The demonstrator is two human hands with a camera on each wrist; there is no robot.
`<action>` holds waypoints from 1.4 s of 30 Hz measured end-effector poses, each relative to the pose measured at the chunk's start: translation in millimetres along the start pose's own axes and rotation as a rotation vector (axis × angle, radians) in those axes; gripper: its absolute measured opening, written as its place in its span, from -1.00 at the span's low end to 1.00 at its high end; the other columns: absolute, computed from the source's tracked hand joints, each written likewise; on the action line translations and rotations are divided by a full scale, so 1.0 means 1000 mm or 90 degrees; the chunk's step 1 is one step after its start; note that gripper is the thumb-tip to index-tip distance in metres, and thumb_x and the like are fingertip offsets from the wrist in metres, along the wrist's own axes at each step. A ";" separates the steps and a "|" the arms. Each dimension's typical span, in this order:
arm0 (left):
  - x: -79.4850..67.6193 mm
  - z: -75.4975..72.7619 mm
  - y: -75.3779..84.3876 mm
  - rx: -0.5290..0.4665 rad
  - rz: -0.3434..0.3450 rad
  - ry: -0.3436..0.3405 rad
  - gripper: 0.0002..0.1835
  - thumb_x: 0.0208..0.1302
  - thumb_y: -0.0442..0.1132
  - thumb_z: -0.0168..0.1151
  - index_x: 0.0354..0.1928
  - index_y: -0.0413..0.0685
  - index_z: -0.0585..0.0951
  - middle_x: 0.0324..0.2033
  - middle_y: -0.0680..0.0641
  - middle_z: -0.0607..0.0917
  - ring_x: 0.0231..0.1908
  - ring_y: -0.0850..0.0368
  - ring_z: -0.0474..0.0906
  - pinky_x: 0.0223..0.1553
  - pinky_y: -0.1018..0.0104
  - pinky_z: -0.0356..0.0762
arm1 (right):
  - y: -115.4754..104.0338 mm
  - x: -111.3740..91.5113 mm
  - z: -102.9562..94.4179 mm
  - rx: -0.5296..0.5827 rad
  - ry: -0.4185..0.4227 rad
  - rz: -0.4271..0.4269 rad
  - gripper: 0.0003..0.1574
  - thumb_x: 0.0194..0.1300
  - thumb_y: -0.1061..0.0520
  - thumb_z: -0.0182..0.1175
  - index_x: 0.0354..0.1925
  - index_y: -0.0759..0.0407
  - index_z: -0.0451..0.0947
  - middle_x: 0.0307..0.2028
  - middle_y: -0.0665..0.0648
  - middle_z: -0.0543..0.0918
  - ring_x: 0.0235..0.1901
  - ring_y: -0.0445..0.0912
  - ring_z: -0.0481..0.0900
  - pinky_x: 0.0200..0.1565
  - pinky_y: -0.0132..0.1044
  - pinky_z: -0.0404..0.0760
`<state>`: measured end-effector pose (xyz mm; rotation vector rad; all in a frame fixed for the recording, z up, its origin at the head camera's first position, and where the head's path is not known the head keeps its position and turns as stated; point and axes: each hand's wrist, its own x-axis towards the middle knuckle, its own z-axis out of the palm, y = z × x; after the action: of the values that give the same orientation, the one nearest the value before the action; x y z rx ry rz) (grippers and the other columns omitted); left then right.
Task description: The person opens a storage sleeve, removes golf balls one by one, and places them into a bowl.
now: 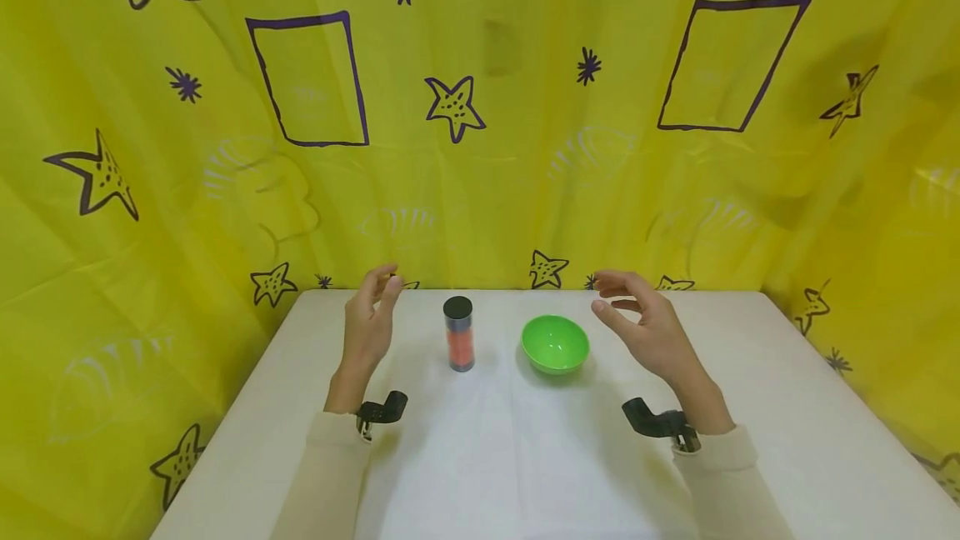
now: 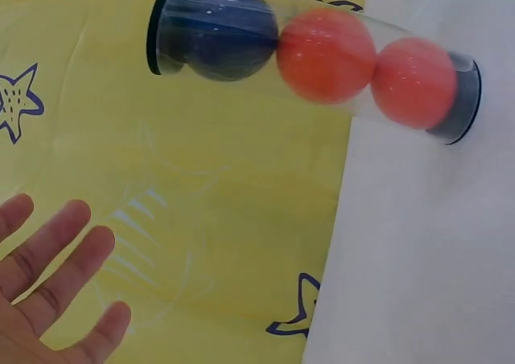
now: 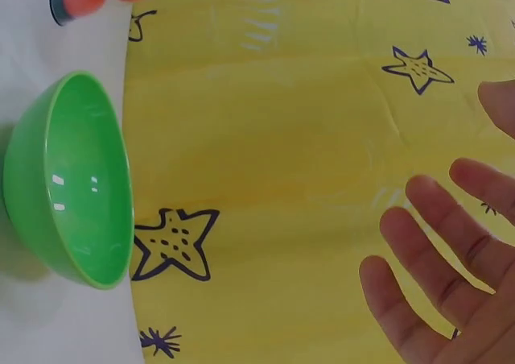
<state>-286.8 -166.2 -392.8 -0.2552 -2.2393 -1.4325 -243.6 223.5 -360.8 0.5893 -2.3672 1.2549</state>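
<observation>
A clear tube with black end caps [image 1: 460,335] stands upright on the white table, left of a green bowl [image 1: 555,345]. In the left wrist view the tube holds one dark ball [image 2: 232,34] and two orange-red balls [image 2: 326,55]. My left hand [image 1: 369,319] is raised to the left of the tube, fingers relaxed and holding nothing. Off to the right of the bowl, my right hand [image 1: 643,325] hovers with loosely bent fingers and nothing in its grasp. The bowl [image 3: 71,183] shows no contents in the right wrist view.
A white cloth covers the table [image 1: 495,473]. Behind it and along both sides hangs a yellow curtain [image 1: 517,198] printed with purple stars and frames. Each wrist carries a black camera mount, one on the left [image 1: 382,408] and one on the right [image 1: 660,422].
</observation>
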 end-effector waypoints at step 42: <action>-0.023 0.057 -0.020 0.062 -0.123 -0.244 -0.49 0.20 -0.17 0.47 0.18 0.01 0.55 0.05 -0.13 0.69 0.08 -0.11 0.63 0.02 -0.03 0.62 | -0.001 -0.010 0.068 0.015 -0.161 -0.049 -0.67 0.43 0.16 0.28 0.12 0.17 0.60 -0.22 -0.01 0.72 -0.26 -0.22 0.66 -0.11 -0.32 0.67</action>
<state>-290.9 -121.7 -440.0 -0.3114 -2.6993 -1.4657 -244.7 167.6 -401.0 0.8845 -2.5063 1.2403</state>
